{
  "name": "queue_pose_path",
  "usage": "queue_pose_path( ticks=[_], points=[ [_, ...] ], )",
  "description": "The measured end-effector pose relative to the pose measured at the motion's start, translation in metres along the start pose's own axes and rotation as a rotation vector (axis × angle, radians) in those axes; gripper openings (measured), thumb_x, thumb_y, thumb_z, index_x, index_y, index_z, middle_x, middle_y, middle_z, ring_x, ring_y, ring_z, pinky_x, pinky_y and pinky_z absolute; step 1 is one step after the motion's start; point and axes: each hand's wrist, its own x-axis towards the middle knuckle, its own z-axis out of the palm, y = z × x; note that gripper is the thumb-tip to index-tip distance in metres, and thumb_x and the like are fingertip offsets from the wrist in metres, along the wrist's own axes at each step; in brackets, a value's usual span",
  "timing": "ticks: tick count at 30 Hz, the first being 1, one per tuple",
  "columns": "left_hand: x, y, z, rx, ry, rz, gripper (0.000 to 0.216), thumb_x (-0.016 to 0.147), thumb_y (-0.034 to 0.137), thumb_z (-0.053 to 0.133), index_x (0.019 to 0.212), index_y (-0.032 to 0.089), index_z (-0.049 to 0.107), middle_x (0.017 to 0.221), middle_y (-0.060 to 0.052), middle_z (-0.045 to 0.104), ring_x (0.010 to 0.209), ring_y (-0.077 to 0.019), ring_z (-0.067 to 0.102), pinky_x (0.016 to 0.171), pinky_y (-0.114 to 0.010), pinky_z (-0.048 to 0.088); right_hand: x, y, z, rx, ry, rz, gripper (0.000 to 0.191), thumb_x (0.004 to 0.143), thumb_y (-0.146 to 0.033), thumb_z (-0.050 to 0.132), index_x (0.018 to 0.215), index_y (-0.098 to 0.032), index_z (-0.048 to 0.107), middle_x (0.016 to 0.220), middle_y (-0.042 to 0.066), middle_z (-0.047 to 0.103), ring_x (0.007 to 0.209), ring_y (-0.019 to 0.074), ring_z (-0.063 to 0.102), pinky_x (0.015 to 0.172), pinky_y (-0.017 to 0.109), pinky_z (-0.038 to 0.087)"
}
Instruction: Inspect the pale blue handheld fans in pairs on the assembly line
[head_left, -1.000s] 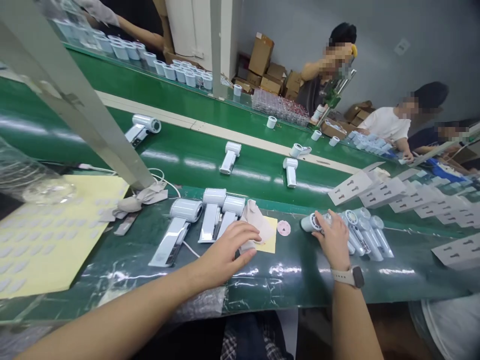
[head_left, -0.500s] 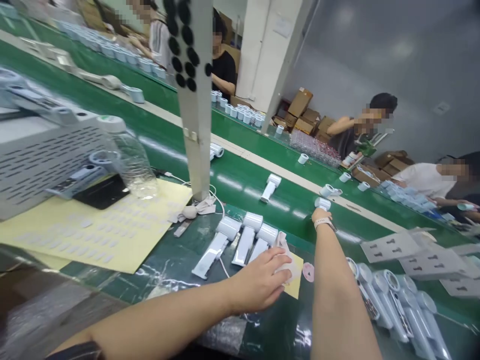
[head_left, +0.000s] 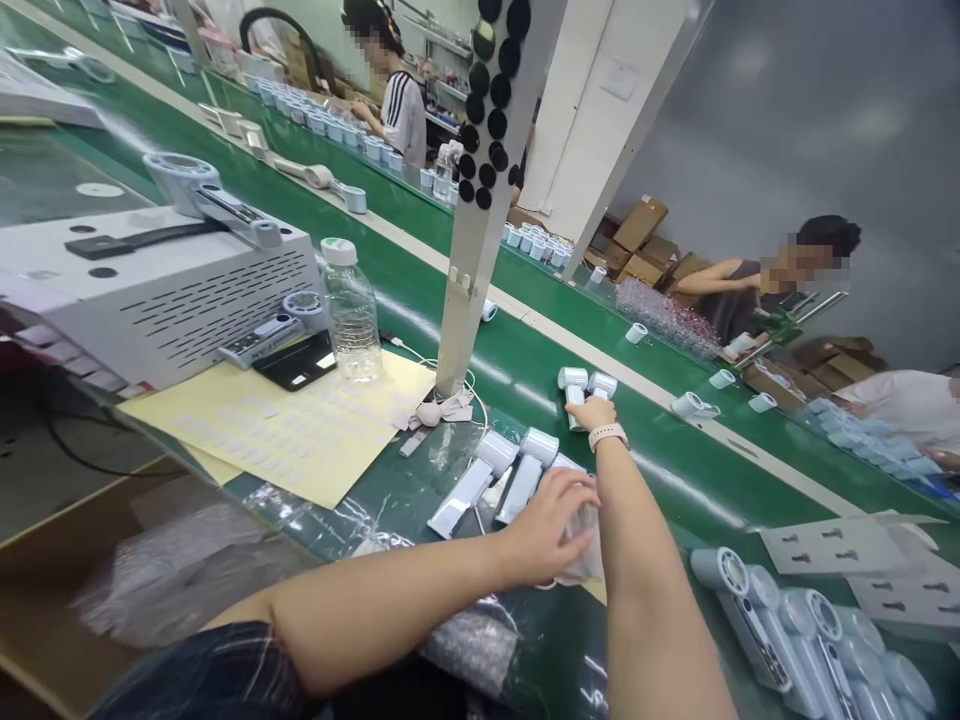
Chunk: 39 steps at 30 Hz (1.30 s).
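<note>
Right hand: reaches (head_left: pixel 598 411) across the green belt (head_left: pixel 675 460), its fingers closed around the handle of a light-blue device (head_left: pixel 603 383) with a round head; a pale watch (head_left: pixel 608 434) circles the wrist.
Neighbouring device: a second light-blue unit (head_left: pixel 573 378) lies on the belt just beside the held one, at the thumb side of the right hand.
Left hand: rests low over a pale cloth (head_left: pixel 586 552) with bent, slightly spread fingers (head_left: pixel 574 495); whether it grips the cloth cannot be told, as the palm is hidden.
Bench row: three like devices lie side by side near the left hand, the leftmost (head_left: pixel 471 487) in clear sight and the rightmost partly covered by the hand.
Right-hand group: more light-blue devices (head_left: pixel 757 600) lie packed together on the bench, near white panels (head_left: pixel 810 550) with dark cutouts.
Yellow sheet: bears (head_left: pixel 330 480) rows of small pale pieces; a clear bottle (head_left: pixel 352 320) and a black flat object (head_left: pixel 296 362) stand and lie at its far edge.
</note>
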Motion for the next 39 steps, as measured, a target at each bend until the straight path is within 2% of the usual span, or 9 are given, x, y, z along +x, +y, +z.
queue_pose_path(
  ticks=[5, 10, 13, 15, 19, 24, 27, 32, 39],
  points=[
    [0.017, -0.010, 0.000, -0.801, 0.263, -0.587, 0.045, 0.086, 0.044, 0.068, 0.120, 0.020, 0.053, 0.119, -0.015, 0.061, 0.107, -0.0269, 0.065, 0.108, -0.054, 0.044, -0.060, 0.031, -0.029, 0.189, -0.067, -0.199, 0.027, 0.099, -0.038, 0.056, 0.098, -0.014, 0.069, 0.093, 0.006, 0.069, 0.081, 0.0197, 0.066, 0.071, 0.033, 0.056],
    [0.021, -0.001, -0.012, -1.171, 0.271, -0.553, 0.065, 0.072, 0.062, 0.082, 0.116, 0.018, 0.064, 0.114, -0.013, 0.072, 0.115, -0.0293, 0.065, 0.108, -0.044, 0.047, -0.163, 0.049, -0.031, 0.228, -0.052, -0.434, 0.026, 0.075, -0.035, 0.074, 0.096, -0.020, 0.076, 0.126, 0.011, 0.064, 0.121, 0.0340, 0.057, 0.105, 0.046, 0.045],
    [0.017, 0.002, -0.018, -1.238, 0.203, -0.601, 0.065, 0.066, 0.067, 0.083, 0.101, 0.014, 0.071, 0.097, -0.012, 0.076, 0.102, -0.0307, 0.071, 0.101, -0.045, 0.053, -0.210, 0.062, -0.028, 0.225, -0.005, -0.503, 0.048, 0.075, -0.043, 0.078, 0.119, -0.023, 0.073, 0.158, 0.015, 0.041, 0.144, 0.0437, 0.036, 0.117, 0.059, 0.031],
    [0.014, 0.001, -0.020, -1.267, 0.104, -0.659, 0.065, 0.063, 0.068, 0.083, 0.093, 0.011, 0.072, 0.089, -0.012, 0.077, 0.094, -0.0315, 0.074, 0.097, -0.047, 0.056, -0.225, 0.076, -0.028, 0.393, -0.063, -0.525, 0.056, 0.085, -0.049, 0.071, 0.135, -0.026, 0.064, 0.160, 0.014, 0.041, 0.144, 0.0407, 0.041, 0.114, 0.058, 0.036],
    [0.012, -0.002, -0.022, -1.295, -0.048, -0.656, 0.064, 0.065, 0.069, 0.082, 0.090, 0.010, 0.073, 0.088, -0.014, 0.078, 0.096, -0.0350, 0.075, 0.094, -0.050, 0.057, -0.225, 0.103, -0.012, 0.594, 0.027, -0.445, 0.054, 0.097, -0.045, 0.055, 0.146, -0.024, 0.046, 0.115, 0.013, 0.074, 0.099, 0.0280, 0.071, 0.084, 0.041, 0.055],
    [0.013, -0.006, -0.025, -1.217, 0.105, -0.595, 0.063, 0.060, 0.068, 0.085, 0.087, 0.013, 0.072, 0.086, -0.012, 0.077, 0.098, -0.0348, 0.074, 0.089, -0.045, 0.060, -0.205, 0.130, 0.018, 0.001, 0.105, -0.321, 0.005, 0.085, -0.023, 0.065, 0.081, -0.021, 0.064, 0.063, -0.001, 0.062, 0.060, 0.0189, 0.060, 0.059, 0.027, 0.042],
    [0.014, -0.008, -0.025, -1.203, 0.120, -0.620, 0.063, 0.061, 0.070, 0.083, 0.087, 0.013, 0.072, 0.088, -0.011, 0.077, 0.094, -0.0311, 0.075, 0.087, -0.041, 0.060, -0.195, 0.145, 0.012, -0.044, 0.211, -0.269, 0.018, 0.089, -0.017, 0.056, 0.072, -0.022, 0.059, 0.064, 0.001, 0.060, 0.062, 0.0204, 0.059, 0.060, 0.029, 0.040],
    [0.014, -0.005, -0.024, -1.227, 0.089, -0.662, 0.069, 0.056, 0.072, 0.085, 0.088, 0.013, 0.071, 0.087, -0.012, 0.078, 0.088, -0.0299, 0.076, 0.084, -0.041, 0.061, -0.196, 0.135, 0.016, -0.108, 0.386, -0.286, 0.019, 0.090, -0.012, 0.048, 0.096, -0.018, 0.065, 0.093, 0.013, 0.063, 0.091, 0.0292, 0.060, 0.075, 0.037, 0.046],
    [0.019, 0.009, -0.031, -1.277, 0.042, -0.503, 0.071, 0.051, 0.077, 0.084, 0.080, 0.015, 0.067, 0.098, -0.014, 0.077, 0.104, -0.0374, 0.072, 0.094, -0.050, 0.057, -0.213, 0.100, 0.045, -0.064, 0.356, -0.423, 0.013, 0.078, -0.009, 0.055, 0.081, -0.021, 0.060, 0.090, 0.013, 0.061, 0.090, 0.0319, 0.060, 0.081, 0.045, 0.050]
  ],
)
